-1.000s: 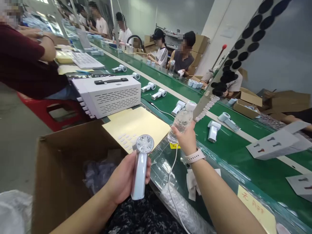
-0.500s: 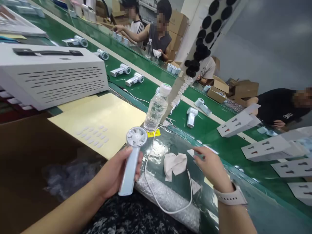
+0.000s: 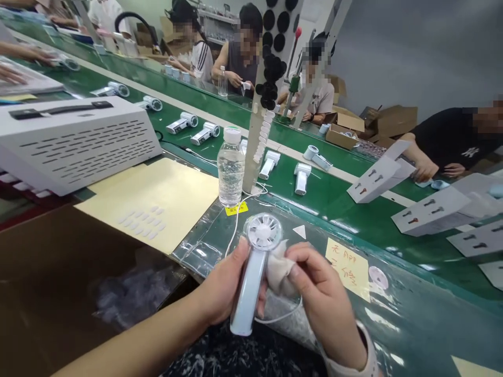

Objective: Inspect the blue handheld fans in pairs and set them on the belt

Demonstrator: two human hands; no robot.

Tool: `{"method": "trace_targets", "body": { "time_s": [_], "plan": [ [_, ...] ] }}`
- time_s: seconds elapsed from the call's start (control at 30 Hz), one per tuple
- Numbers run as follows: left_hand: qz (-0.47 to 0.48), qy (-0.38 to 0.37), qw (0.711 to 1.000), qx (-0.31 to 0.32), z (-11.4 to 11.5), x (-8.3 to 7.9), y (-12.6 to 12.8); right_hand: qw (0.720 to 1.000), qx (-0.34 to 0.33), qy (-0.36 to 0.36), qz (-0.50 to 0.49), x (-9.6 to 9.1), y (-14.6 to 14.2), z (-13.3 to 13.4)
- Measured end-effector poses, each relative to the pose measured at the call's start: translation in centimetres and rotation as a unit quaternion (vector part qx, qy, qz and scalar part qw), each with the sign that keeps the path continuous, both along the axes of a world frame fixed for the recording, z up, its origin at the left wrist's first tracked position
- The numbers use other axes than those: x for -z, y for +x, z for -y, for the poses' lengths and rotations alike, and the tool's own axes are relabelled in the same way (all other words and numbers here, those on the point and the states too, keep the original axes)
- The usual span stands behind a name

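This white handheld fan (image 3: 251,283) is held up just past the near edge of the green conveyor table (image 3: 334,178), above a clear plastic sheet (image 3: 198,251). The left hand (image 3: 222,285) has its fingers closed around the handle, while the right hand (image 3: 320,298) pinches a soft cloth (image 3: 280,269) against the fan. The main risk, imo: pressing hard with the cloth could twist the fan out of that one-hand grip, dropping it toward the lap or the open cardboard box (image 3: 78,283) on the left. A thin white cable (image 3: 234,233) runs close by and could snag, and an elbow swing could knock the upright water bottle (image 3: 231,167). There's open room to the right, up to the yellow note (image 3: 348,262).
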State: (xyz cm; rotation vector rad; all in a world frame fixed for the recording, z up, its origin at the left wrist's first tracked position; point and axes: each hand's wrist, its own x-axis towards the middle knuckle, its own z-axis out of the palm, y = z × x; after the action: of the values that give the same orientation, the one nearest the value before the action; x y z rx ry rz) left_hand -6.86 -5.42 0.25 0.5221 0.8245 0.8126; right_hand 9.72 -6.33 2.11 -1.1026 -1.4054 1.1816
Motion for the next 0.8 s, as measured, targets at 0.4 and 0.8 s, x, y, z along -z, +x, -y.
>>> {"method": "trace_targets", "body": {
  "time_s": [0.4, 0.8],
  "plan": [
    [-0.198, 0.289, 0.936, -0.041, 0.5, -0.6, 0.1, 0.950, 0.005, -0.179, -0.257, 2.2, -3.1, 2.0],
    [-0.184, 0.298, 0.935, -0.059, 1.1, -1.1, -0.7, 0.951, -0.015, -0.170, -0.256, 1.8, -3.4, 2.0]
  ]
}}
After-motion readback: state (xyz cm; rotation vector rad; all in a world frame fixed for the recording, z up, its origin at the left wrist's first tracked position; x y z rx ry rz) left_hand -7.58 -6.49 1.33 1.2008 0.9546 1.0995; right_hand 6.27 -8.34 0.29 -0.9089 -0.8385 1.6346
